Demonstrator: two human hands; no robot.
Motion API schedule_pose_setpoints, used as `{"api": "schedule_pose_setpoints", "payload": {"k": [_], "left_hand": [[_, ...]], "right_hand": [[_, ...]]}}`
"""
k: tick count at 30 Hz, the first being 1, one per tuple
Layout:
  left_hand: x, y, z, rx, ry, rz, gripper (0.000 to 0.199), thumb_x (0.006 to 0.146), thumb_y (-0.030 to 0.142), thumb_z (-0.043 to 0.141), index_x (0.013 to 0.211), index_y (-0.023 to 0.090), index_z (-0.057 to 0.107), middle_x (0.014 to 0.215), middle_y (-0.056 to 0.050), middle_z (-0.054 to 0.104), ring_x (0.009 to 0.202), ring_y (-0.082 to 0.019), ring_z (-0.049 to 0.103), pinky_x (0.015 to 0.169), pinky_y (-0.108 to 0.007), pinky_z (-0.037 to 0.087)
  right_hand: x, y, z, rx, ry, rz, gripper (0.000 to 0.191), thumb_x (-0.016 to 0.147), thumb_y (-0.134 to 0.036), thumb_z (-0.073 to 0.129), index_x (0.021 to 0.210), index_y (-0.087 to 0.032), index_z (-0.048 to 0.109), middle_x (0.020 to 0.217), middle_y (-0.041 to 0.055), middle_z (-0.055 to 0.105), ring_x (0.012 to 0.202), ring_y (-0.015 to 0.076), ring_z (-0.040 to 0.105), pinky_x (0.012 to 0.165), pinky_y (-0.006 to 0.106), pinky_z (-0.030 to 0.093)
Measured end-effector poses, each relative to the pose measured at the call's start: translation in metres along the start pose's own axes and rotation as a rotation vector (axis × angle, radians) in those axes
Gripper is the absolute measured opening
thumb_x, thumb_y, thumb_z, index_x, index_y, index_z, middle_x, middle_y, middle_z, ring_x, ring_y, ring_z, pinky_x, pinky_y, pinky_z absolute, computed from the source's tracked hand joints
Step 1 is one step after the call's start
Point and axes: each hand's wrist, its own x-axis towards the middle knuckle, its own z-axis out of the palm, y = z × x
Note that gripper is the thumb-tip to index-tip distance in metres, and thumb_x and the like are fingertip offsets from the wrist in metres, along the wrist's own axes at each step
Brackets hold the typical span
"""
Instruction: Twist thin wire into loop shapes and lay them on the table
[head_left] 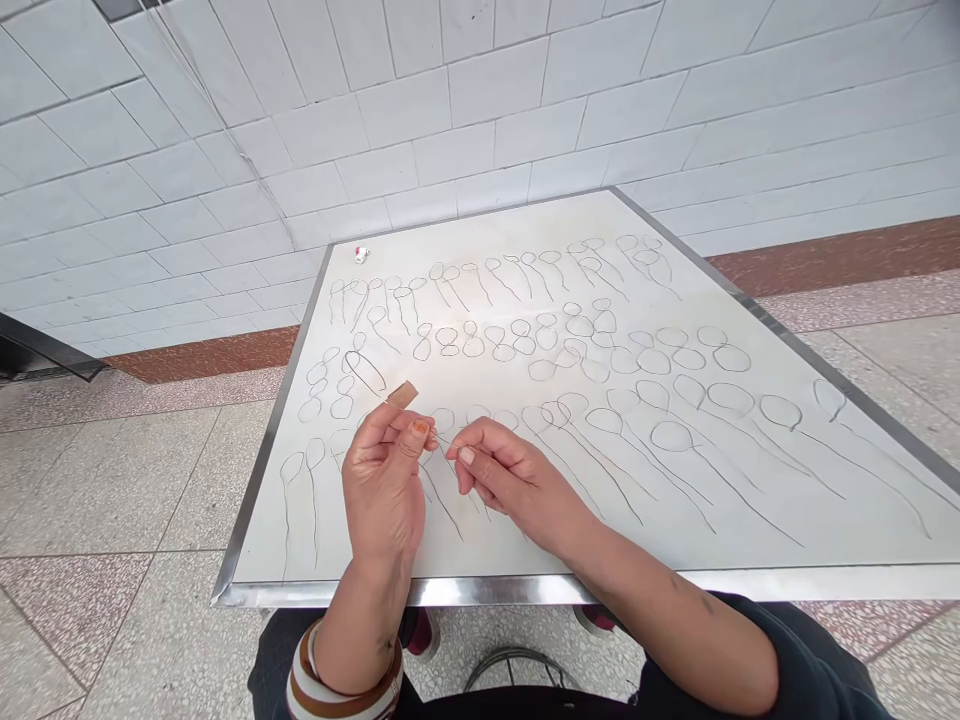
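My left hand (386,480) is closed in a pinch, its fingertips on a thin wire. A dark narrow wire loop (365,370) shows just beyond those fingers; I cannot tell whether it is part of the held wire. Close to it, my right hand (510,480) also pinches, thumb against forefinger, at the wire's thin end between the hands. A small brown piece (403,394), like cardboard, shows just above my left fingertips; whether it is held or lies on the table is unclear. Wires with one round loop and long tails (673,436) lie around both hands.
The white table (480,560) has a metal edge. Several figure-eight wires (505,344) lie in its middle, and looped wires with shorter tails (551,258) form the far row. A small white and red object (361,255) sits at the far left corner. A tiled wall (450,110) stands behind.
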Motion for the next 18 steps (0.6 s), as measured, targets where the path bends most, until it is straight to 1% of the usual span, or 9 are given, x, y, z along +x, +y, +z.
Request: {"api": "schedule_pose_setpoints", "payload": {"k": [2,5,9,13,15,18], "left_hand": [[0.0004,-0.0004,-0.0009,0.043,0.001,0.000,0.023,0.076,0.021,0.075,0.099,0.023,0.074,0.074,0.001,0.062,0.068,-0.010,0.056,0.070,-0.025,0.048],[0.0015,-0.0001,-0.0016,0.063,-0.024,-0.019,0.021,0.076,0.021,0.074,0.097,0.023,0.075,0.073,0.001,0.061,0.068,-0.011,0.056,0.069,-0.026,0.048],[0.0019,-0.0025,-0.0002,-0.028,-0.024,-0.024,0.018,0.076,0.020,0.074,0.094,0.022,0.076,0.071,0.001,0.060,0.066,-0.010,0.055,0.067,-0.024,0.048],[0.0023,-0.0055,0.0004,-0.105,-0.021,-0.035,0.021,0.075,0.020,0.075,0.096,0.023,0.076,0.069,0.001,0.061,0.066,-0.009,0.055,0.067,-0.023,0.049],[0.0031,-0.0046,-0.0001,-0.112,-0.004,-0.010,0.022,0.075,0.020,0.075,0.097,0.023,0.076,0.071,0.001,0.062,0.067,-0.009,0.055,0.068,-0.023,0.049],[0.0039,-0.0006,-0.0008,-0.112,0.053,0.040,0.024,0.076,0.018,0.074,0.100,0.022,0.075,0.071,0.001,0.062,0.069,-0.008,0.055,0.069,-0.020,0.049]], "right_hand": [[0.0004,0.0010,-0.0003,-0.012,-0.008,-0.009,0.016,0.096,-0.035,0.047,0.093,-0.023,0.056,0.072,-0.0034,0.058,0.054,0.0082,0.038,0.051,0.022,0.031],[0.0013,0.0024,-0.0005,-0.028,-0.016,-0.021,0.015,0.096,-0.035,0.048,0.094,-0.023,0.056,0.073,-0.0032,0.059,0.055,0.0086,0.040,0.053,0.022,0.033],[0.0019,0.0017,-0.0002,-0.051,-0.010,-0.050,0.014,0.096,-0.033,0.048,0.094,-0.023,0.058,0.073,-0.0026,0.061,0.059,0.0097,0.044,0.057,0.023,0.037],[0.0006,0.0013,0.0019,-0.118,0.052,-0.131,0.013,0.095,-0.029,0.049,0.090,-0.023,0.060,0.072,-0.0022,0.061,0.065,0.0109,0.049,0.062,0.024,0.041],[-0.0004,0.0037,0.0030,-0.181,0.074,-0.167,0.013,0.096,-0.029,0.048,0.096,-0.024,0.060,0.075,-0.0019,0.062,0.067,0.0114,0.051,0.062,0.024,0.042],[-0.0015,0.0097,0.0042,-0.309,0.095,-0.207,0.014,0.097,-0.029,0.046,0.104,-0.026,0.058,0.080,-0.0021,0.065,0.068,0.0113,0.053,0.060,0.023,0.042]]}}
